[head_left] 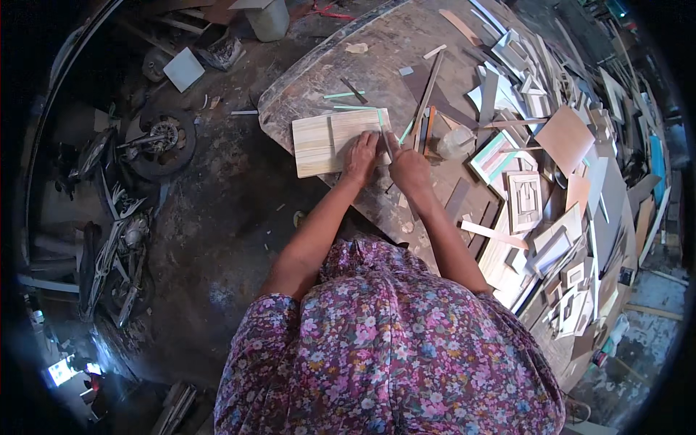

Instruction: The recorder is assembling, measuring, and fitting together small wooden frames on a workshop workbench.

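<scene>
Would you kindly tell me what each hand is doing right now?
Left hand: pressed flat on the pale wooden panel.
Right hand: closed around a thin tool; what kind cannot be told.

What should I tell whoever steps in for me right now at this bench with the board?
Left hand: pressed flat on the board, holding it down.
Right hand: at the board's right edge, grip closed on a thin tool; what kind is too small to tell.
Board: pale wood-grain, lying flat at the bench edge, overhanging it on the left.
Nearby: strips just beyond the hands, a pile of offcuts and small frames on the right.
Done: board laid down and held.
Left: the work along that right edge.
</scene>
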`<action>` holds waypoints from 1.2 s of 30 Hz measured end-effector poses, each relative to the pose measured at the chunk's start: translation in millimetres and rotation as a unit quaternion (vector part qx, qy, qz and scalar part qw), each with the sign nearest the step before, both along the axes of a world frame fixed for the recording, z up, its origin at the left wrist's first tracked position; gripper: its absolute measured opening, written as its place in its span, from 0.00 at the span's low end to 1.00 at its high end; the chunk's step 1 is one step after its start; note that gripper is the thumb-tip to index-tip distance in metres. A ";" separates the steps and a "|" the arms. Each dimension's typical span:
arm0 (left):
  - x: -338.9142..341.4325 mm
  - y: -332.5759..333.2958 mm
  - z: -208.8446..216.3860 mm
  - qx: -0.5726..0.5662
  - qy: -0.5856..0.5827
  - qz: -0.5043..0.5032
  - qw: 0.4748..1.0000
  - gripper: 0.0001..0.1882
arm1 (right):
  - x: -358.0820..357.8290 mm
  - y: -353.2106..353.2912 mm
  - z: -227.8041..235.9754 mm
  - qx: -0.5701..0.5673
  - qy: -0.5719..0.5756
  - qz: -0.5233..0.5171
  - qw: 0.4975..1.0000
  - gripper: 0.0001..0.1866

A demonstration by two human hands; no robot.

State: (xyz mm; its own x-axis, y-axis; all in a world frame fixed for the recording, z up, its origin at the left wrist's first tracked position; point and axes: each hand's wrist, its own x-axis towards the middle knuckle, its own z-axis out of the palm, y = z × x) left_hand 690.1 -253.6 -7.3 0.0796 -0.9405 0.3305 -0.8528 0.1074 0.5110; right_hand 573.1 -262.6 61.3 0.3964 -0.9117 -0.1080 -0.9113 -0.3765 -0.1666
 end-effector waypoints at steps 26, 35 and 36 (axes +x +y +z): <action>23.9 -25.3 19.9 0.060 -0.055 -0.130 0.988 0.18 | -25.5 13.3 21.2 0.010 -0.127 -0.066 0.990 0.36; 34.0 -35.6 25.0 0.190 -0.174 -0.118 0.959 0.47 | -35.9 -13.3 -49.7 -0.061 -0.105 -0.179 0.976 0.19; 37.4 -37.7 24.1 0.189 -0.177 -0.123 0.958 0.47 | -31.7 -13.5 -44.7 -0.061 -0.106 -0.184 0.975 0.19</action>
